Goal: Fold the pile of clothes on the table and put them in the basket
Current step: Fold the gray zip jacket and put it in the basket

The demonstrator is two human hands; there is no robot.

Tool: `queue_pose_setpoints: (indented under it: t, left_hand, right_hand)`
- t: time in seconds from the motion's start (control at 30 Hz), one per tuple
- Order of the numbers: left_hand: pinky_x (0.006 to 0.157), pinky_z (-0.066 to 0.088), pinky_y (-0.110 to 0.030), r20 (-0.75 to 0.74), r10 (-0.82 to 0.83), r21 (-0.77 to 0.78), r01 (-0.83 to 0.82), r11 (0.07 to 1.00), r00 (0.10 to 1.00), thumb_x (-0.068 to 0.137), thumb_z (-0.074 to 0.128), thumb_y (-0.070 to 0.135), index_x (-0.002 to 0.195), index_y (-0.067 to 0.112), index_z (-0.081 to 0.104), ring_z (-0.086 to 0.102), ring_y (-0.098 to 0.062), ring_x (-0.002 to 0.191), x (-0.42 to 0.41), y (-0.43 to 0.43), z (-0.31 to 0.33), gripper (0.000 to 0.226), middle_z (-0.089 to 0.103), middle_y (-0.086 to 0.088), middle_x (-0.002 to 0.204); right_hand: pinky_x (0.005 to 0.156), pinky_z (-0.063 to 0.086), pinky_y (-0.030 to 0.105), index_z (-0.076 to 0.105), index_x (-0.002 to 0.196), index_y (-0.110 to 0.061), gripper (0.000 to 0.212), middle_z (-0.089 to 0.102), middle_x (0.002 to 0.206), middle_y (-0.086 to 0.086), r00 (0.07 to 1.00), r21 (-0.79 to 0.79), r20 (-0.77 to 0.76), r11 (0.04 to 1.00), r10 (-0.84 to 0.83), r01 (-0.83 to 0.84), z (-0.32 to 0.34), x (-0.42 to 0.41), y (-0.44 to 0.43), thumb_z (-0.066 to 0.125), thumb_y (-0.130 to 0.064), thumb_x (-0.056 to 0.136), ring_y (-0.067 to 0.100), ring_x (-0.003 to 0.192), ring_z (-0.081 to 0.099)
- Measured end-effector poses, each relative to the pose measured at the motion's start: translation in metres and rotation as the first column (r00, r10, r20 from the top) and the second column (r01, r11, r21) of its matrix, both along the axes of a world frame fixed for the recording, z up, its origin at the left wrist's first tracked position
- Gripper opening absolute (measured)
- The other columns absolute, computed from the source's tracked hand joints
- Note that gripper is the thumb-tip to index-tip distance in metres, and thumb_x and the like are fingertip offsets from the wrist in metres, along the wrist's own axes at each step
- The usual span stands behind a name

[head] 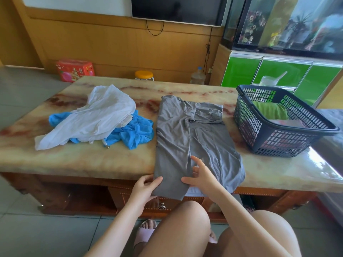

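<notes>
Looking down, I'm mid-fold on the grey shirt point(185, 138) at the table's point(92, 162) near edge, my left hand point(146, 187) pinching its hem, my right hand point(203, 176) spread loosely on the cloth and gripping nothing; next, I judge, both must carry the hem up toward the collar.

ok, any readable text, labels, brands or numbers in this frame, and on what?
No text is legible.
Red box: printed graphics and marks, too blurred to read.
Shirt: small mark near its far right part, too small to read.
TV: no brand visible.
</notes>
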State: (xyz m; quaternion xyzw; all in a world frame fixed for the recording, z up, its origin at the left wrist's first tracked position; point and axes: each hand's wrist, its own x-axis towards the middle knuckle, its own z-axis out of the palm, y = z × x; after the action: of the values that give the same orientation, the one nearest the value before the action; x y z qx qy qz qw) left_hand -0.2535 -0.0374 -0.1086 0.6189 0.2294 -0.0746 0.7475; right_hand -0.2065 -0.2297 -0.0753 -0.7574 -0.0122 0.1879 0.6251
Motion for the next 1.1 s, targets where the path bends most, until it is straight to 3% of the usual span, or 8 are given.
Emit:
queue_pose_setpoints:
  t: [0.17, 0.37, 0.5, 0.57, 0.63, 0.8, 0.97, 1.1]
  left_hand:
    - [0.071, 0.059, -0.034, 0.129, -0.001, 0.153, -0.019, 0.988, 0.992, 0.077, 0.076, 0.024, 0.087, 0.002, 0.069, 0.071, -0.019, 0.08, -0.016, 0.007, 0.016, 0.025, 0.073, -0.008, 0.083]
    - [0.062, 0.059, -0.043, 0.101, -0.124, 0.389, 0.076, 0.918, 0.987, 0.083, 0.068, 0.037, 0.086, -0.001, 0.068, 0.069, -0.023, 0.063, -0.026, 0.0, 0.003, 0.038, 0.07, -0.019, 0.083]
    - [0.069, 0.058, -0.037, 0.101, -0.051, 0.321, 0.016, 0.947, 0.994, 0.094, 0.052, 0.036, 0.081, 0.023, 0.067, 0.069, -0.016, 0.07, -0.027, -0.003, -0.002, 0.024, 0.07, -0.001, 0.085]
    - [0.081, 0.053, -0.034, 0.111, -0.01, 0.326, -0.027, 0.945, 0.994, 0.095, 0.051, 0.037, 0.081, 0.031, 0.065, 0.063, -0.011, 0.085, -0.023, 0.002, -0.003, 0.021, 0.068, 0.01, 0.086]
    - [0.087, 0.049, -0.038, 0.118, -0.058, 0.374, 0.009, 0.927, 0.991, 0.092, 0.057, 0.033, 0.081, 0.023, 0.071, 0.064, -0.014, 0.089, -0.017, 0.005, -0.006, 0.021, 0.071, 0.008, 0.084]
    - [0.077, 0.054, -0.042, 0.097, -0.05, 0.422, 0.005, 0.907, 0.994, 0.084, 0.068, 0.031, 0.076, 0.016, 0.073, 0.067, -0.018, 0.081, -0.015, 0.007, -0.016, 0.018, 0.073, 0.001, 0.076]
    - [0.055, 0.051, -0.018, 0.166, -0.009, 0.41, -0.061, 0.91, 0.986, 0.085, 0.066, 0.024, 0.071, 0.004, 0.07, 0.066, -0.012, 0.065, -0.03, 0.016, -0.022, 0.025, 0.07, -0.006, 0.068]
    - [0.066, 0.055, -0.034, 0.113, -0.111, 0.502, 0.04, 0.864, 0.987, 0.084, 0.067, 0.032, 0.068, 0.005, 0.067, 0.066, -0.013, 0.063, -0.021, 0.011, -0.027, 0.031, 0.068, -0.006, 0.066]
  right_hand:
    - [0.063, 0.059, 0.033, 0.028, 0.144, -0.02, 0.075, 0.061, 0.108, 0.02, 0.999, 0.057, -0.016, 0.997, -0.044, 0.044, 0.006, 0.002, -0.016, 0.062, 0.009, 0.084, 0.025, 0.082, 0.068]
    - [0.055, 0.058, 0.042, 0.032, 0.136, -0.013, 0.059, 0.053, 0.11, 0.023, 1.0, -0.262, -0.009, 0.965, -0.03, 0.026, -0.006, -0.001, -0.013, 0.059, 0.006, 0.087, 0.032, 0.069, 0.066]
    - [0.047, 0.055, 0.031, 0.032, 0.118, -0.016, 0.048, 0.054, 0.094, 0.014, 0.999, -0.377, 0.044, 0.925, -0.027, 0.042, -0.007, 0.0, -0.012, 0.063, 0.001, 0.085, 0.021, 0.045, 0.063]
    - [0.052, 0.057, 0.033, 0.033, 0.113, -0.016, 0.046, 0.055, 0.09, 0.011, 0.998, -0.398, 0.063, 0.916, -0.022, 0.046, -0.009, 0.0, -0.011, 0.066, -0.002, 0.084, 0.021, 0.047, 0.063]
    - [0.054, 0.058, 0.032, 0.036, 0.112, -0.016, 0.047, 0.056, 0.088, 0.008, 0.997, -0.411, 0.07, 0.909, -0.036, 0.062, -0.009, 0.0, -0.009, 0.07, -0.005, 0.081, 0.022, 0.051, 0.064]
    - [0.047, 0.053, 0.025, 0.037, 0.112, -0.015, 0.047, 0.055, 0.091, 0.011, 0.996, -0.41, 0.084, 0.91, -0.028, 0.06, -0.008, -0.001, -0.01, 0.07, -0.002, 0.08, 0.022, 0.061, 0.063]
    - [0.045, 0.05, 0.024, 0.036, 0.108, -0.015, 0.045, 0.055, 0.089, 0.01, 0.996, -0.466, 0.091, 0.884, 0.005, 0.038, -0.01, 0.001, -0.014, 0.07, -0.004, 0.081, 0.02, 0.057, 0.06]
    - [0.057, 0.057, 0.039, 0.033, 0.101, -0.014, 0.043, 0.059, 0.085, 0.012, 0.995, -0.598, 0.093, 0.801, 0.031, 0.031, -0.014, 0.004, -0.009, 0.07, -0.009, 0.081, 0.022, 0.051, 0.06]
